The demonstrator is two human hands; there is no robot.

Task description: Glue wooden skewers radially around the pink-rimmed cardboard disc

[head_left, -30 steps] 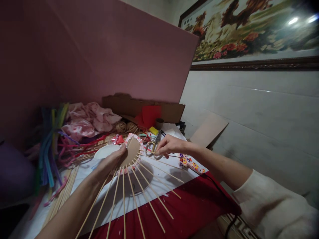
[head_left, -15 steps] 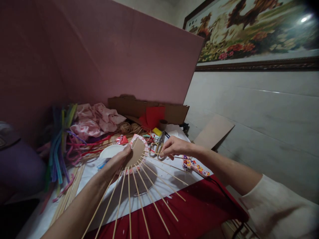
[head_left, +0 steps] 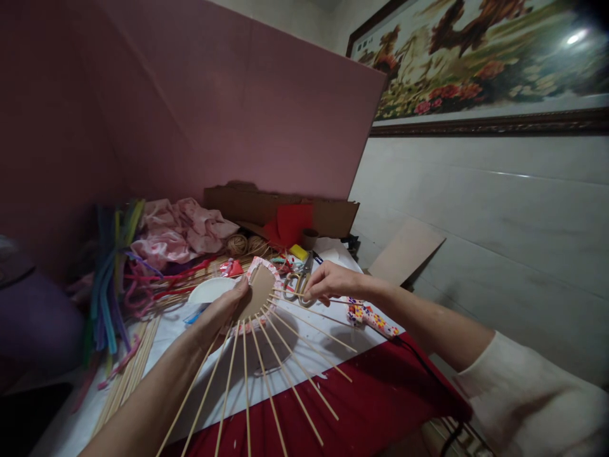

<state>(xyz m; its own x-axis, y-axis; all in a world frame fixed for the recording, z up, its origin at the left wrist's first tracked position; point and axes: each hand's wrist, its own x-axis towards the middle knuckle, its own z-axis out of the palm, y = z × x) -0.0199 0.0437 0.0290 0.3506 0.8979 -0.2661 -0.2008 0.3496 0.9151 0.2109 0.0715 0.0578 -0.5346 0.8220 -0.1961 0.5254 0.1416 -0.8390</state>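
Observation:
My left hand [head_left: 234,303] grips the left edge of a rounded cardboard piece [head_left: 259,293] with a pink-and-white trim around its rim. Several thin wooden sticks [head_left: 271,387] fan out from its lower and right edge, toward me and to the right. With thumb and fingers closed, my right hand [head_left: 330,281] pinches the uppermost stick on the right, a short way out from the cardboard. Scissors [head_left: 299,289] with pale handles lie just behind that hand, partly covered by it. A flower-patterned glue gun [head_left: 373,318] rests on the table below my right forearm.
Pipe cleaners [head_left: 107,279], crumpled pink fabric [head_left: 188,228] and loose sticks [head_left: 130,365] crowd the left. Twine balls [head_left: 236,244], red paper [head_left: 295,223] and a cardboard strip [head_left: 247,204] stand at the back. A white dish [head_left: 207,290] sits behind my left hand; red cloth [head_left: 375,397] covers the front.
The whole view has shifted very slightly. Both hands keep the same hold on the cardboard piece and the stick.

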